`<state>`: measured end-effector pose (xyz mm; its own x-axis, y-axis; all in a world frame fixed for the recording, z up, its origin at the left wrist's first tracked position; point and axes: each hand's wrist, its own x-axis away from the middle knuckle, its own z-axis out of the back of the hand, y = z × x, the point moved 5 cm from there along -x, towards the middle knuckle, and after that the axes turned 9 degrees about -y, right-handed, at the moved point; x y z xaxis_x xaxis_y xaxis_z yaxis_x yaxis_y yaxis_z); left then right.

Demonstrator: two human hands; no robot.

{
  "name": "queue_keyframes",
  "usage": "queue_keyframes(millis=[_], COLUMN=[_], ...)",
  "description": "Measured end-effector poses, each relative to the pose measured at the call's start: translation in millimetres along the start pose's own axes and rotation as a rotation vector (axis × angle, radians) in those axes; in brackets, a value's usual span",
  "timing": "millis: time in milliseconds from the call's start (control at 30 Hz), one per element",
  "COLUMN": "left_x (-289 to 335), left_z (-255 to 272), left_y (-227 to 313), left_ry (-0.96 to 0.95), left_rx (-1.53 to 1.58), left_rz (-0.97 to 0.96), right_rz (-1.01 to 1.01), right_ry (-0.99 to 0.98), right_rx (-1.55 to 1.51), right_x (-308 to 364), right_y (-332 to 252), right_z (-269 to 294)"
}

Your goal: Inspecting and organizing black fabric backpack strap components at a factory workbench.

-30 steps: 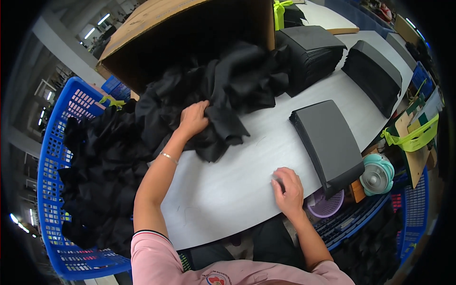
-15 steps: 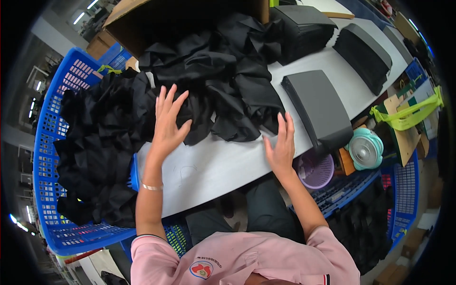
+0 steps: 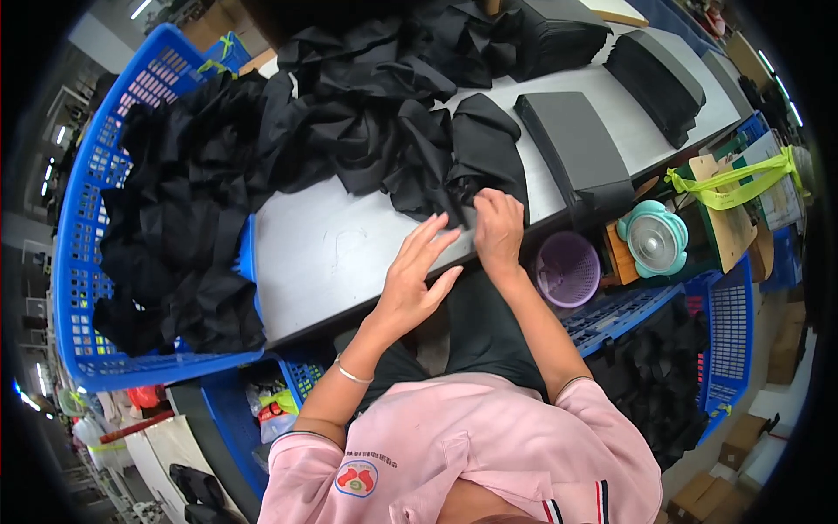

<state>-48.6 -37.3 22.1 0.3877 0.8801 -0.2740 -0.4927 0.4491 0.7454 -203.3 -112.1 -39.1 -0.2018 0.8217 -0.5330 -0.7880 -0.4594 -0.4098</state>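
Near the front edge of the table, my right hand (image 3: 499,231) is closed, its fingers pinching the lower end of a black fabric piece (image 3: 489,140) that lies flat up the table. My left hand (image 3: 415,272) is just left of it, fingers stretched out and slightly blurred, holding nothing. Beyond the hands, a heap of crumpled black cloth pieces (image 3: 349,131) spreads over the white table (image 3: 323,253). To the right of the pinched piece sits a neat stack of black pieces (image 3: 572,144) with a smooth grey-looking top.
Two more stacks, one black (image 3: 559,44) and one farther right (image 3: 655,83), stand at the back right. A blue basket (image 3: 74,306) full of black cloth borders the left side. By the right edge are a purple bin (image 3: 567,271), a teal fan (image 3: 655,237) and another blue basket (image 3: 731,336).
My left hand has moved right and nearer to me, away from the heap. The right hand has shifted slightly left and closed on a fabric piece. The whole view has tilted.
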Motion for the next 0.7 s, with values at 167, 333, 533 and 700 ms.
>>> queue_keyframes(millis=[167,333,533,700], left_x=[-17,-25,-30,-18], left_z=[-20,-35,-25,-37], left_y=[-6,-52,-59,11], left_ry=[0.080,0.047,0.095,0.186], left_rx=[-0.045,-0.236,-0.122,-0.107], left_rz=[-0.096,-0.094,0.029,-0.261], right_rz=[0.192,0.234,0.060,0.103], right_ry=[-0.144,-0.308,-0.388,-0.222], right_rx=[-0.013,-0.032,-0.506,-0.111], right_x=[50,76,74,62], right_y=[-51,-57,-43,-34], right_z=[-5,-6,10,4])
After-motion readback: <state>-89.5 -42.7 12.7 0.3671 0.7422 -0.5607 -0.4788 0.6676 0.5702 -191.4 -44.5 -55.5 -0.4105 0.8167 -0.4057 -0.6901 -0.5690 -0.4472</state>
